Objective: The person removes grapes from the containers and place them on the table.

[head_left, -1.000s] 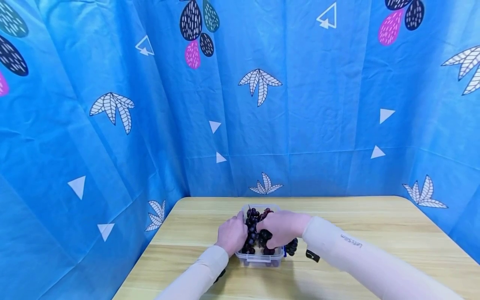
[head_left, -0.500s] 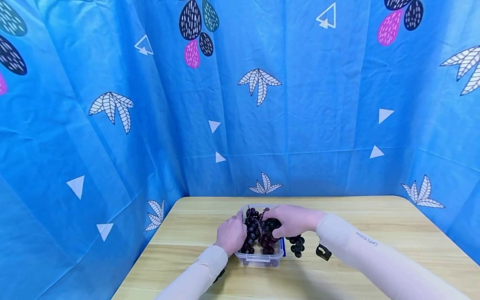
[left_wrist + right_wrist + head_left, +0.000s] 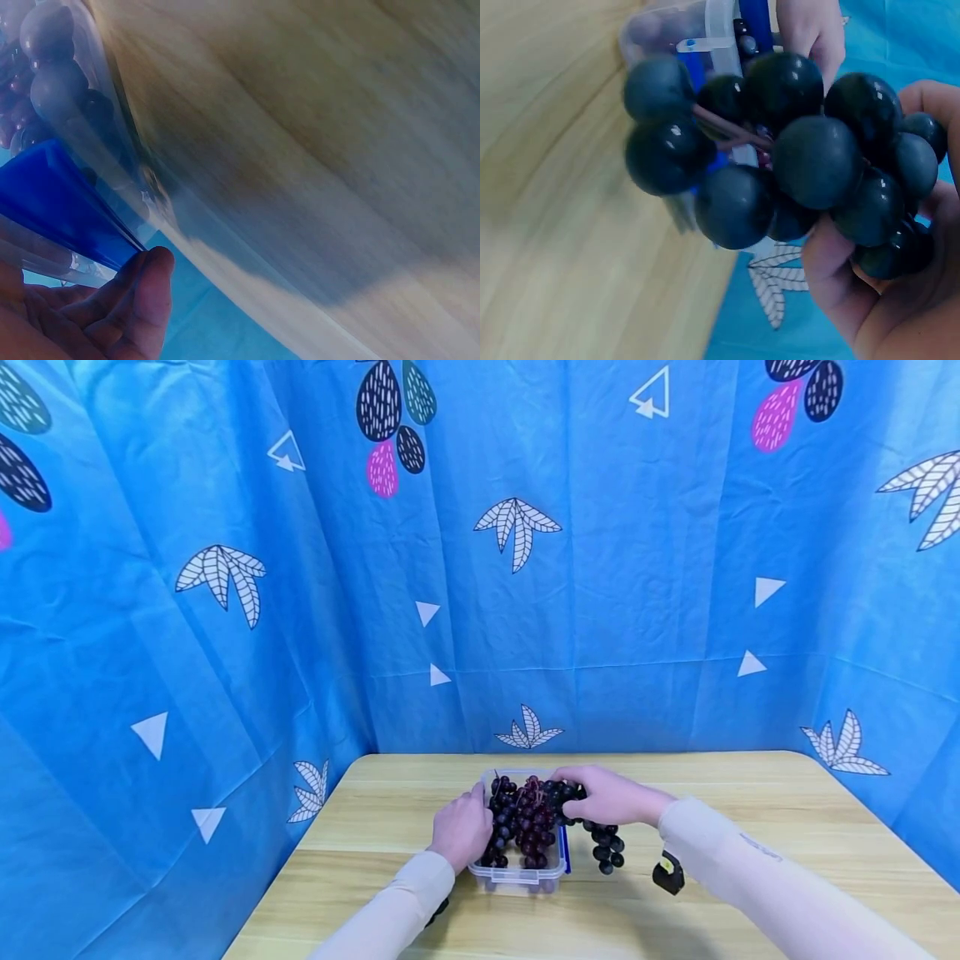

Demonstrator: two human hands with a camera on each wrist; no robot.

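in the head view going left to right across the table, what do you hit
left hand → clear plastic box of grapes → dark grape bunch hanging from the right hand → small black clip at the right sleeve

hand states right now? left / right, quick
Left hand: rests against the left side of the clear plastic box, fingers curled on its wall.
Right hand: grips a bunch of dark grapes, which hangs just right of the box.
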